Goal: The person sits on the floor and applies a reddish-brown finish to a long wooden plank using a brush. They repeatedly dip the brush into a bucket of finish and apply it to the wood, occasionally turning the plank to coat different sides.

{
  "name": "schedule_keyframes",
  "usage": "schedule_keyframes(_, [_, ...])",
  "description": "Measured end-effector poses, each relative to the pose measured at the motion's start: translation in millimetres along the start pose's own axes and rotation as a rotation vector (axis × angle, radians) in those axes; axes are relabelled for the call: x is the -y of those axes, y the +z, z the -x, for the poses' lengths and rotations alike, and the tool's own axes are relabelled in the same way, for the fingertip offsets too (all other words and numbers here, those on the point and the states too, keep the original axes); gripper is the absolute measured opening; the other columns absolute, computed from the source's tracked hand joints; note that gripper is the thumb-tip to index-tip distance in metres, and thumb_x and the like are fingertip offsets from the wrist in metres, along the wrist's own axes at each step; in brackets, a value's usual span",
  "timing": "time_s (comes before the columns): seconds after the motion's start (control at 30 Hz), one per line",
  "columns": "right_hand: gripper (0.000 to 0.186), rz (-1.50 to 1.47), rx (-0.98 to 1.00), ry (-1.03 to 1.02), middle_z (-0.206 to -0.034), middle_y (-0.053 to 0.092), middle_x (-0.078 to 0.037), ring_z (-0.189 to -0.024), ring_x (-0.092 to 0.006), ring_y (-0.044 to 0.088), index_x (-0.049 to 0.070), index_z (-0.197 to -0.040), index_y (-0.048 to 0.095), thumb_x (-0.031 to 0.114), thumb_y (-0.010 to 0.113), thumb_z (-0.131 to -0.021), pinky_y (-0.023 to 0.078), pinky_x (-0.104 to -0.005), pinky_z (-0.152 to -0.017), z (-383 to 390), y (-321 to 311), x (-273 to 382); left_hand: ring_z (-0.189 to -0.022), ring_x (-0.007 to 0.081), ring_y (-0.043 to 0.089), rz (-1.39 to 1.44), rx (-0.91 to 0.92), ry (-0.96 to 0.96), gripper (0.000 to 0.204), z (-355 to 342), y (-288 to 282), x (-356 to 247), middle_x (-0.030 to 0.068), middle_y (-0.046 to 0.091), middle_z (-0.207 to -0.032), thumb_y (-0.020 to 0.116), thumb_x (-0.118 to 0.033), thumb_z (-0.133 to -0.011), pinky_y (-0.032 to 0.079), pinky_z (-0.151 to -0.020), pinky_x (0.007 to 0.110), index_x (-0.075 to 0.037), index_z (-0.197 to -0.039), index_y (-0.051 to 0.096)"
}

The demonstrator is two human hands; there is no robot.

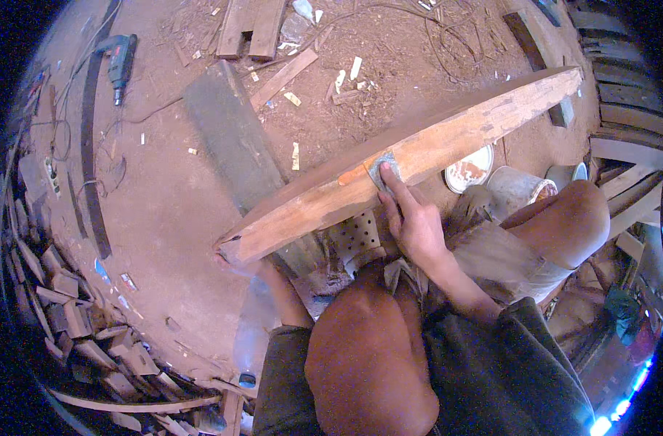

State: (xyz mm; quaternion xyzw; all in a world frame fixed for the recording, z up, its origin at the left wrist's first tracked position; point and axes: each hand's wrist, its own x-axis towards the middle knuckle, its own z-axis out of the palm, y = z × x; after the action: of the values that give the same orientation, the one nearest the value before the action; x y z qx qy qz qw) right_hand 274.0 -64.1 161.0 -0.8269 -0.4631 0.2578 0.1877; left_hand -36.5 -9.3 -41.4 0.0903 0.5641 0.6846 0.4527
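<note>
A long wooden plank [455, 142] lies slantwise across my front, its near left end low and its far right end high. My right hand [419, 227] grips a small flat blue-grey scraper [382, 171], the index finger pressing it against the plank's pale face. Right beside the scraper, on its left, is a smear of orange filler [353, 176]. My left forearm [289, 296] reaches up under the plank's left end; the plank hides most of that hand and its fingers.
Beneath the plank lies a wide grey board [233, 134]. A white lid with brown paste [469, 171] and a bucket [519, 187] stand right of my hand. A power drill [121, 65] lies far left, a plastic bottle [254, 327] near left. Wood pieces [128, 363] are piled along the left.
</note>
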Motion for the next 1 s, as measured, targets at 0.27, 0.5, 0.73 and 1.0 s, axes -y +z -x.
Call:
schedule_keyframes(0.27, [0.047, -0.014, 0.414, -0.044, -0.087, 0.066, -0.022, -0.077, -0.0447, 0.065, 0.012, -0.139, 0.049, 0.015, 0.059, -0.093, 0.054, -0.0482, -0.065, 5, -43, 17, -0.086, 0.0254, 0.061, -0.015, -0.001, 0.011, 0.036, -12, -6, -8, 0.0101, 0.060, -0.089, 0.050, -0.042, -0.095, 0.048, -0.076, 0.041, -0.009, -0.093, 0.063])
schedule_keyframes(0.5, [0.063, 0.545, 0.664, -0.474, -0.090, 0.067, -0.016, -0.071, -0.0331, 0.070, 0.022, -0.147, 0.039, 0.015, 0.057, -0.087, 0.057, -0.0440, -0.059, -35, -45, 64, -0.087, 0.0281, 0.062, -0.073, 0.026, -0.042, 0.036, -2, 6, -1, 0.0128, 0.061, -0.090, 0.050, -0.041, -0.094, 0.048, -0.078, 0.043, -0.008, -0.092, 0.065])
schedule_keyframes(0.73, [0.059, 0.769, 0.801, -0.446, -0.087, 0.067, -0.016, -0.069, -0.0320, 0.070, 0.022, -0.144, 0.042, 0.014, 0.055, -0.087, 0.057, -0.0442, -0.058, -68, -60, 72, -0.087, 0.0307, 0.063, -0.176, -0.016, -0.027, 0.037, -8, -6, -7, 0.0154, 0.063, -0.091, 0.051, -0.040, -0.094, 0.048, -0.079, 0.044, -0.007, -0.090, 0.067])
schedule_keyframes(1.0, [0.034, 0.982, 0.840, -0.127, -0.087, 0.070, -0.019, -0.080, -0.0383, 0.070, 0.011, -0.123, 0.058, 0.027, 0.053, -0.093, 0.056, -0.0529, -0.070, -103, -151, 16, -0.087, 0.0337, 0.064, -0.321, 0.084, -0.080, 0.037, 8, 36, 1, 0.0184, 0.064, -0.092, 0.052, -0.039, -0.094, 0.049, -0.081, 0.046, -0.007, -0.089, 0.069])
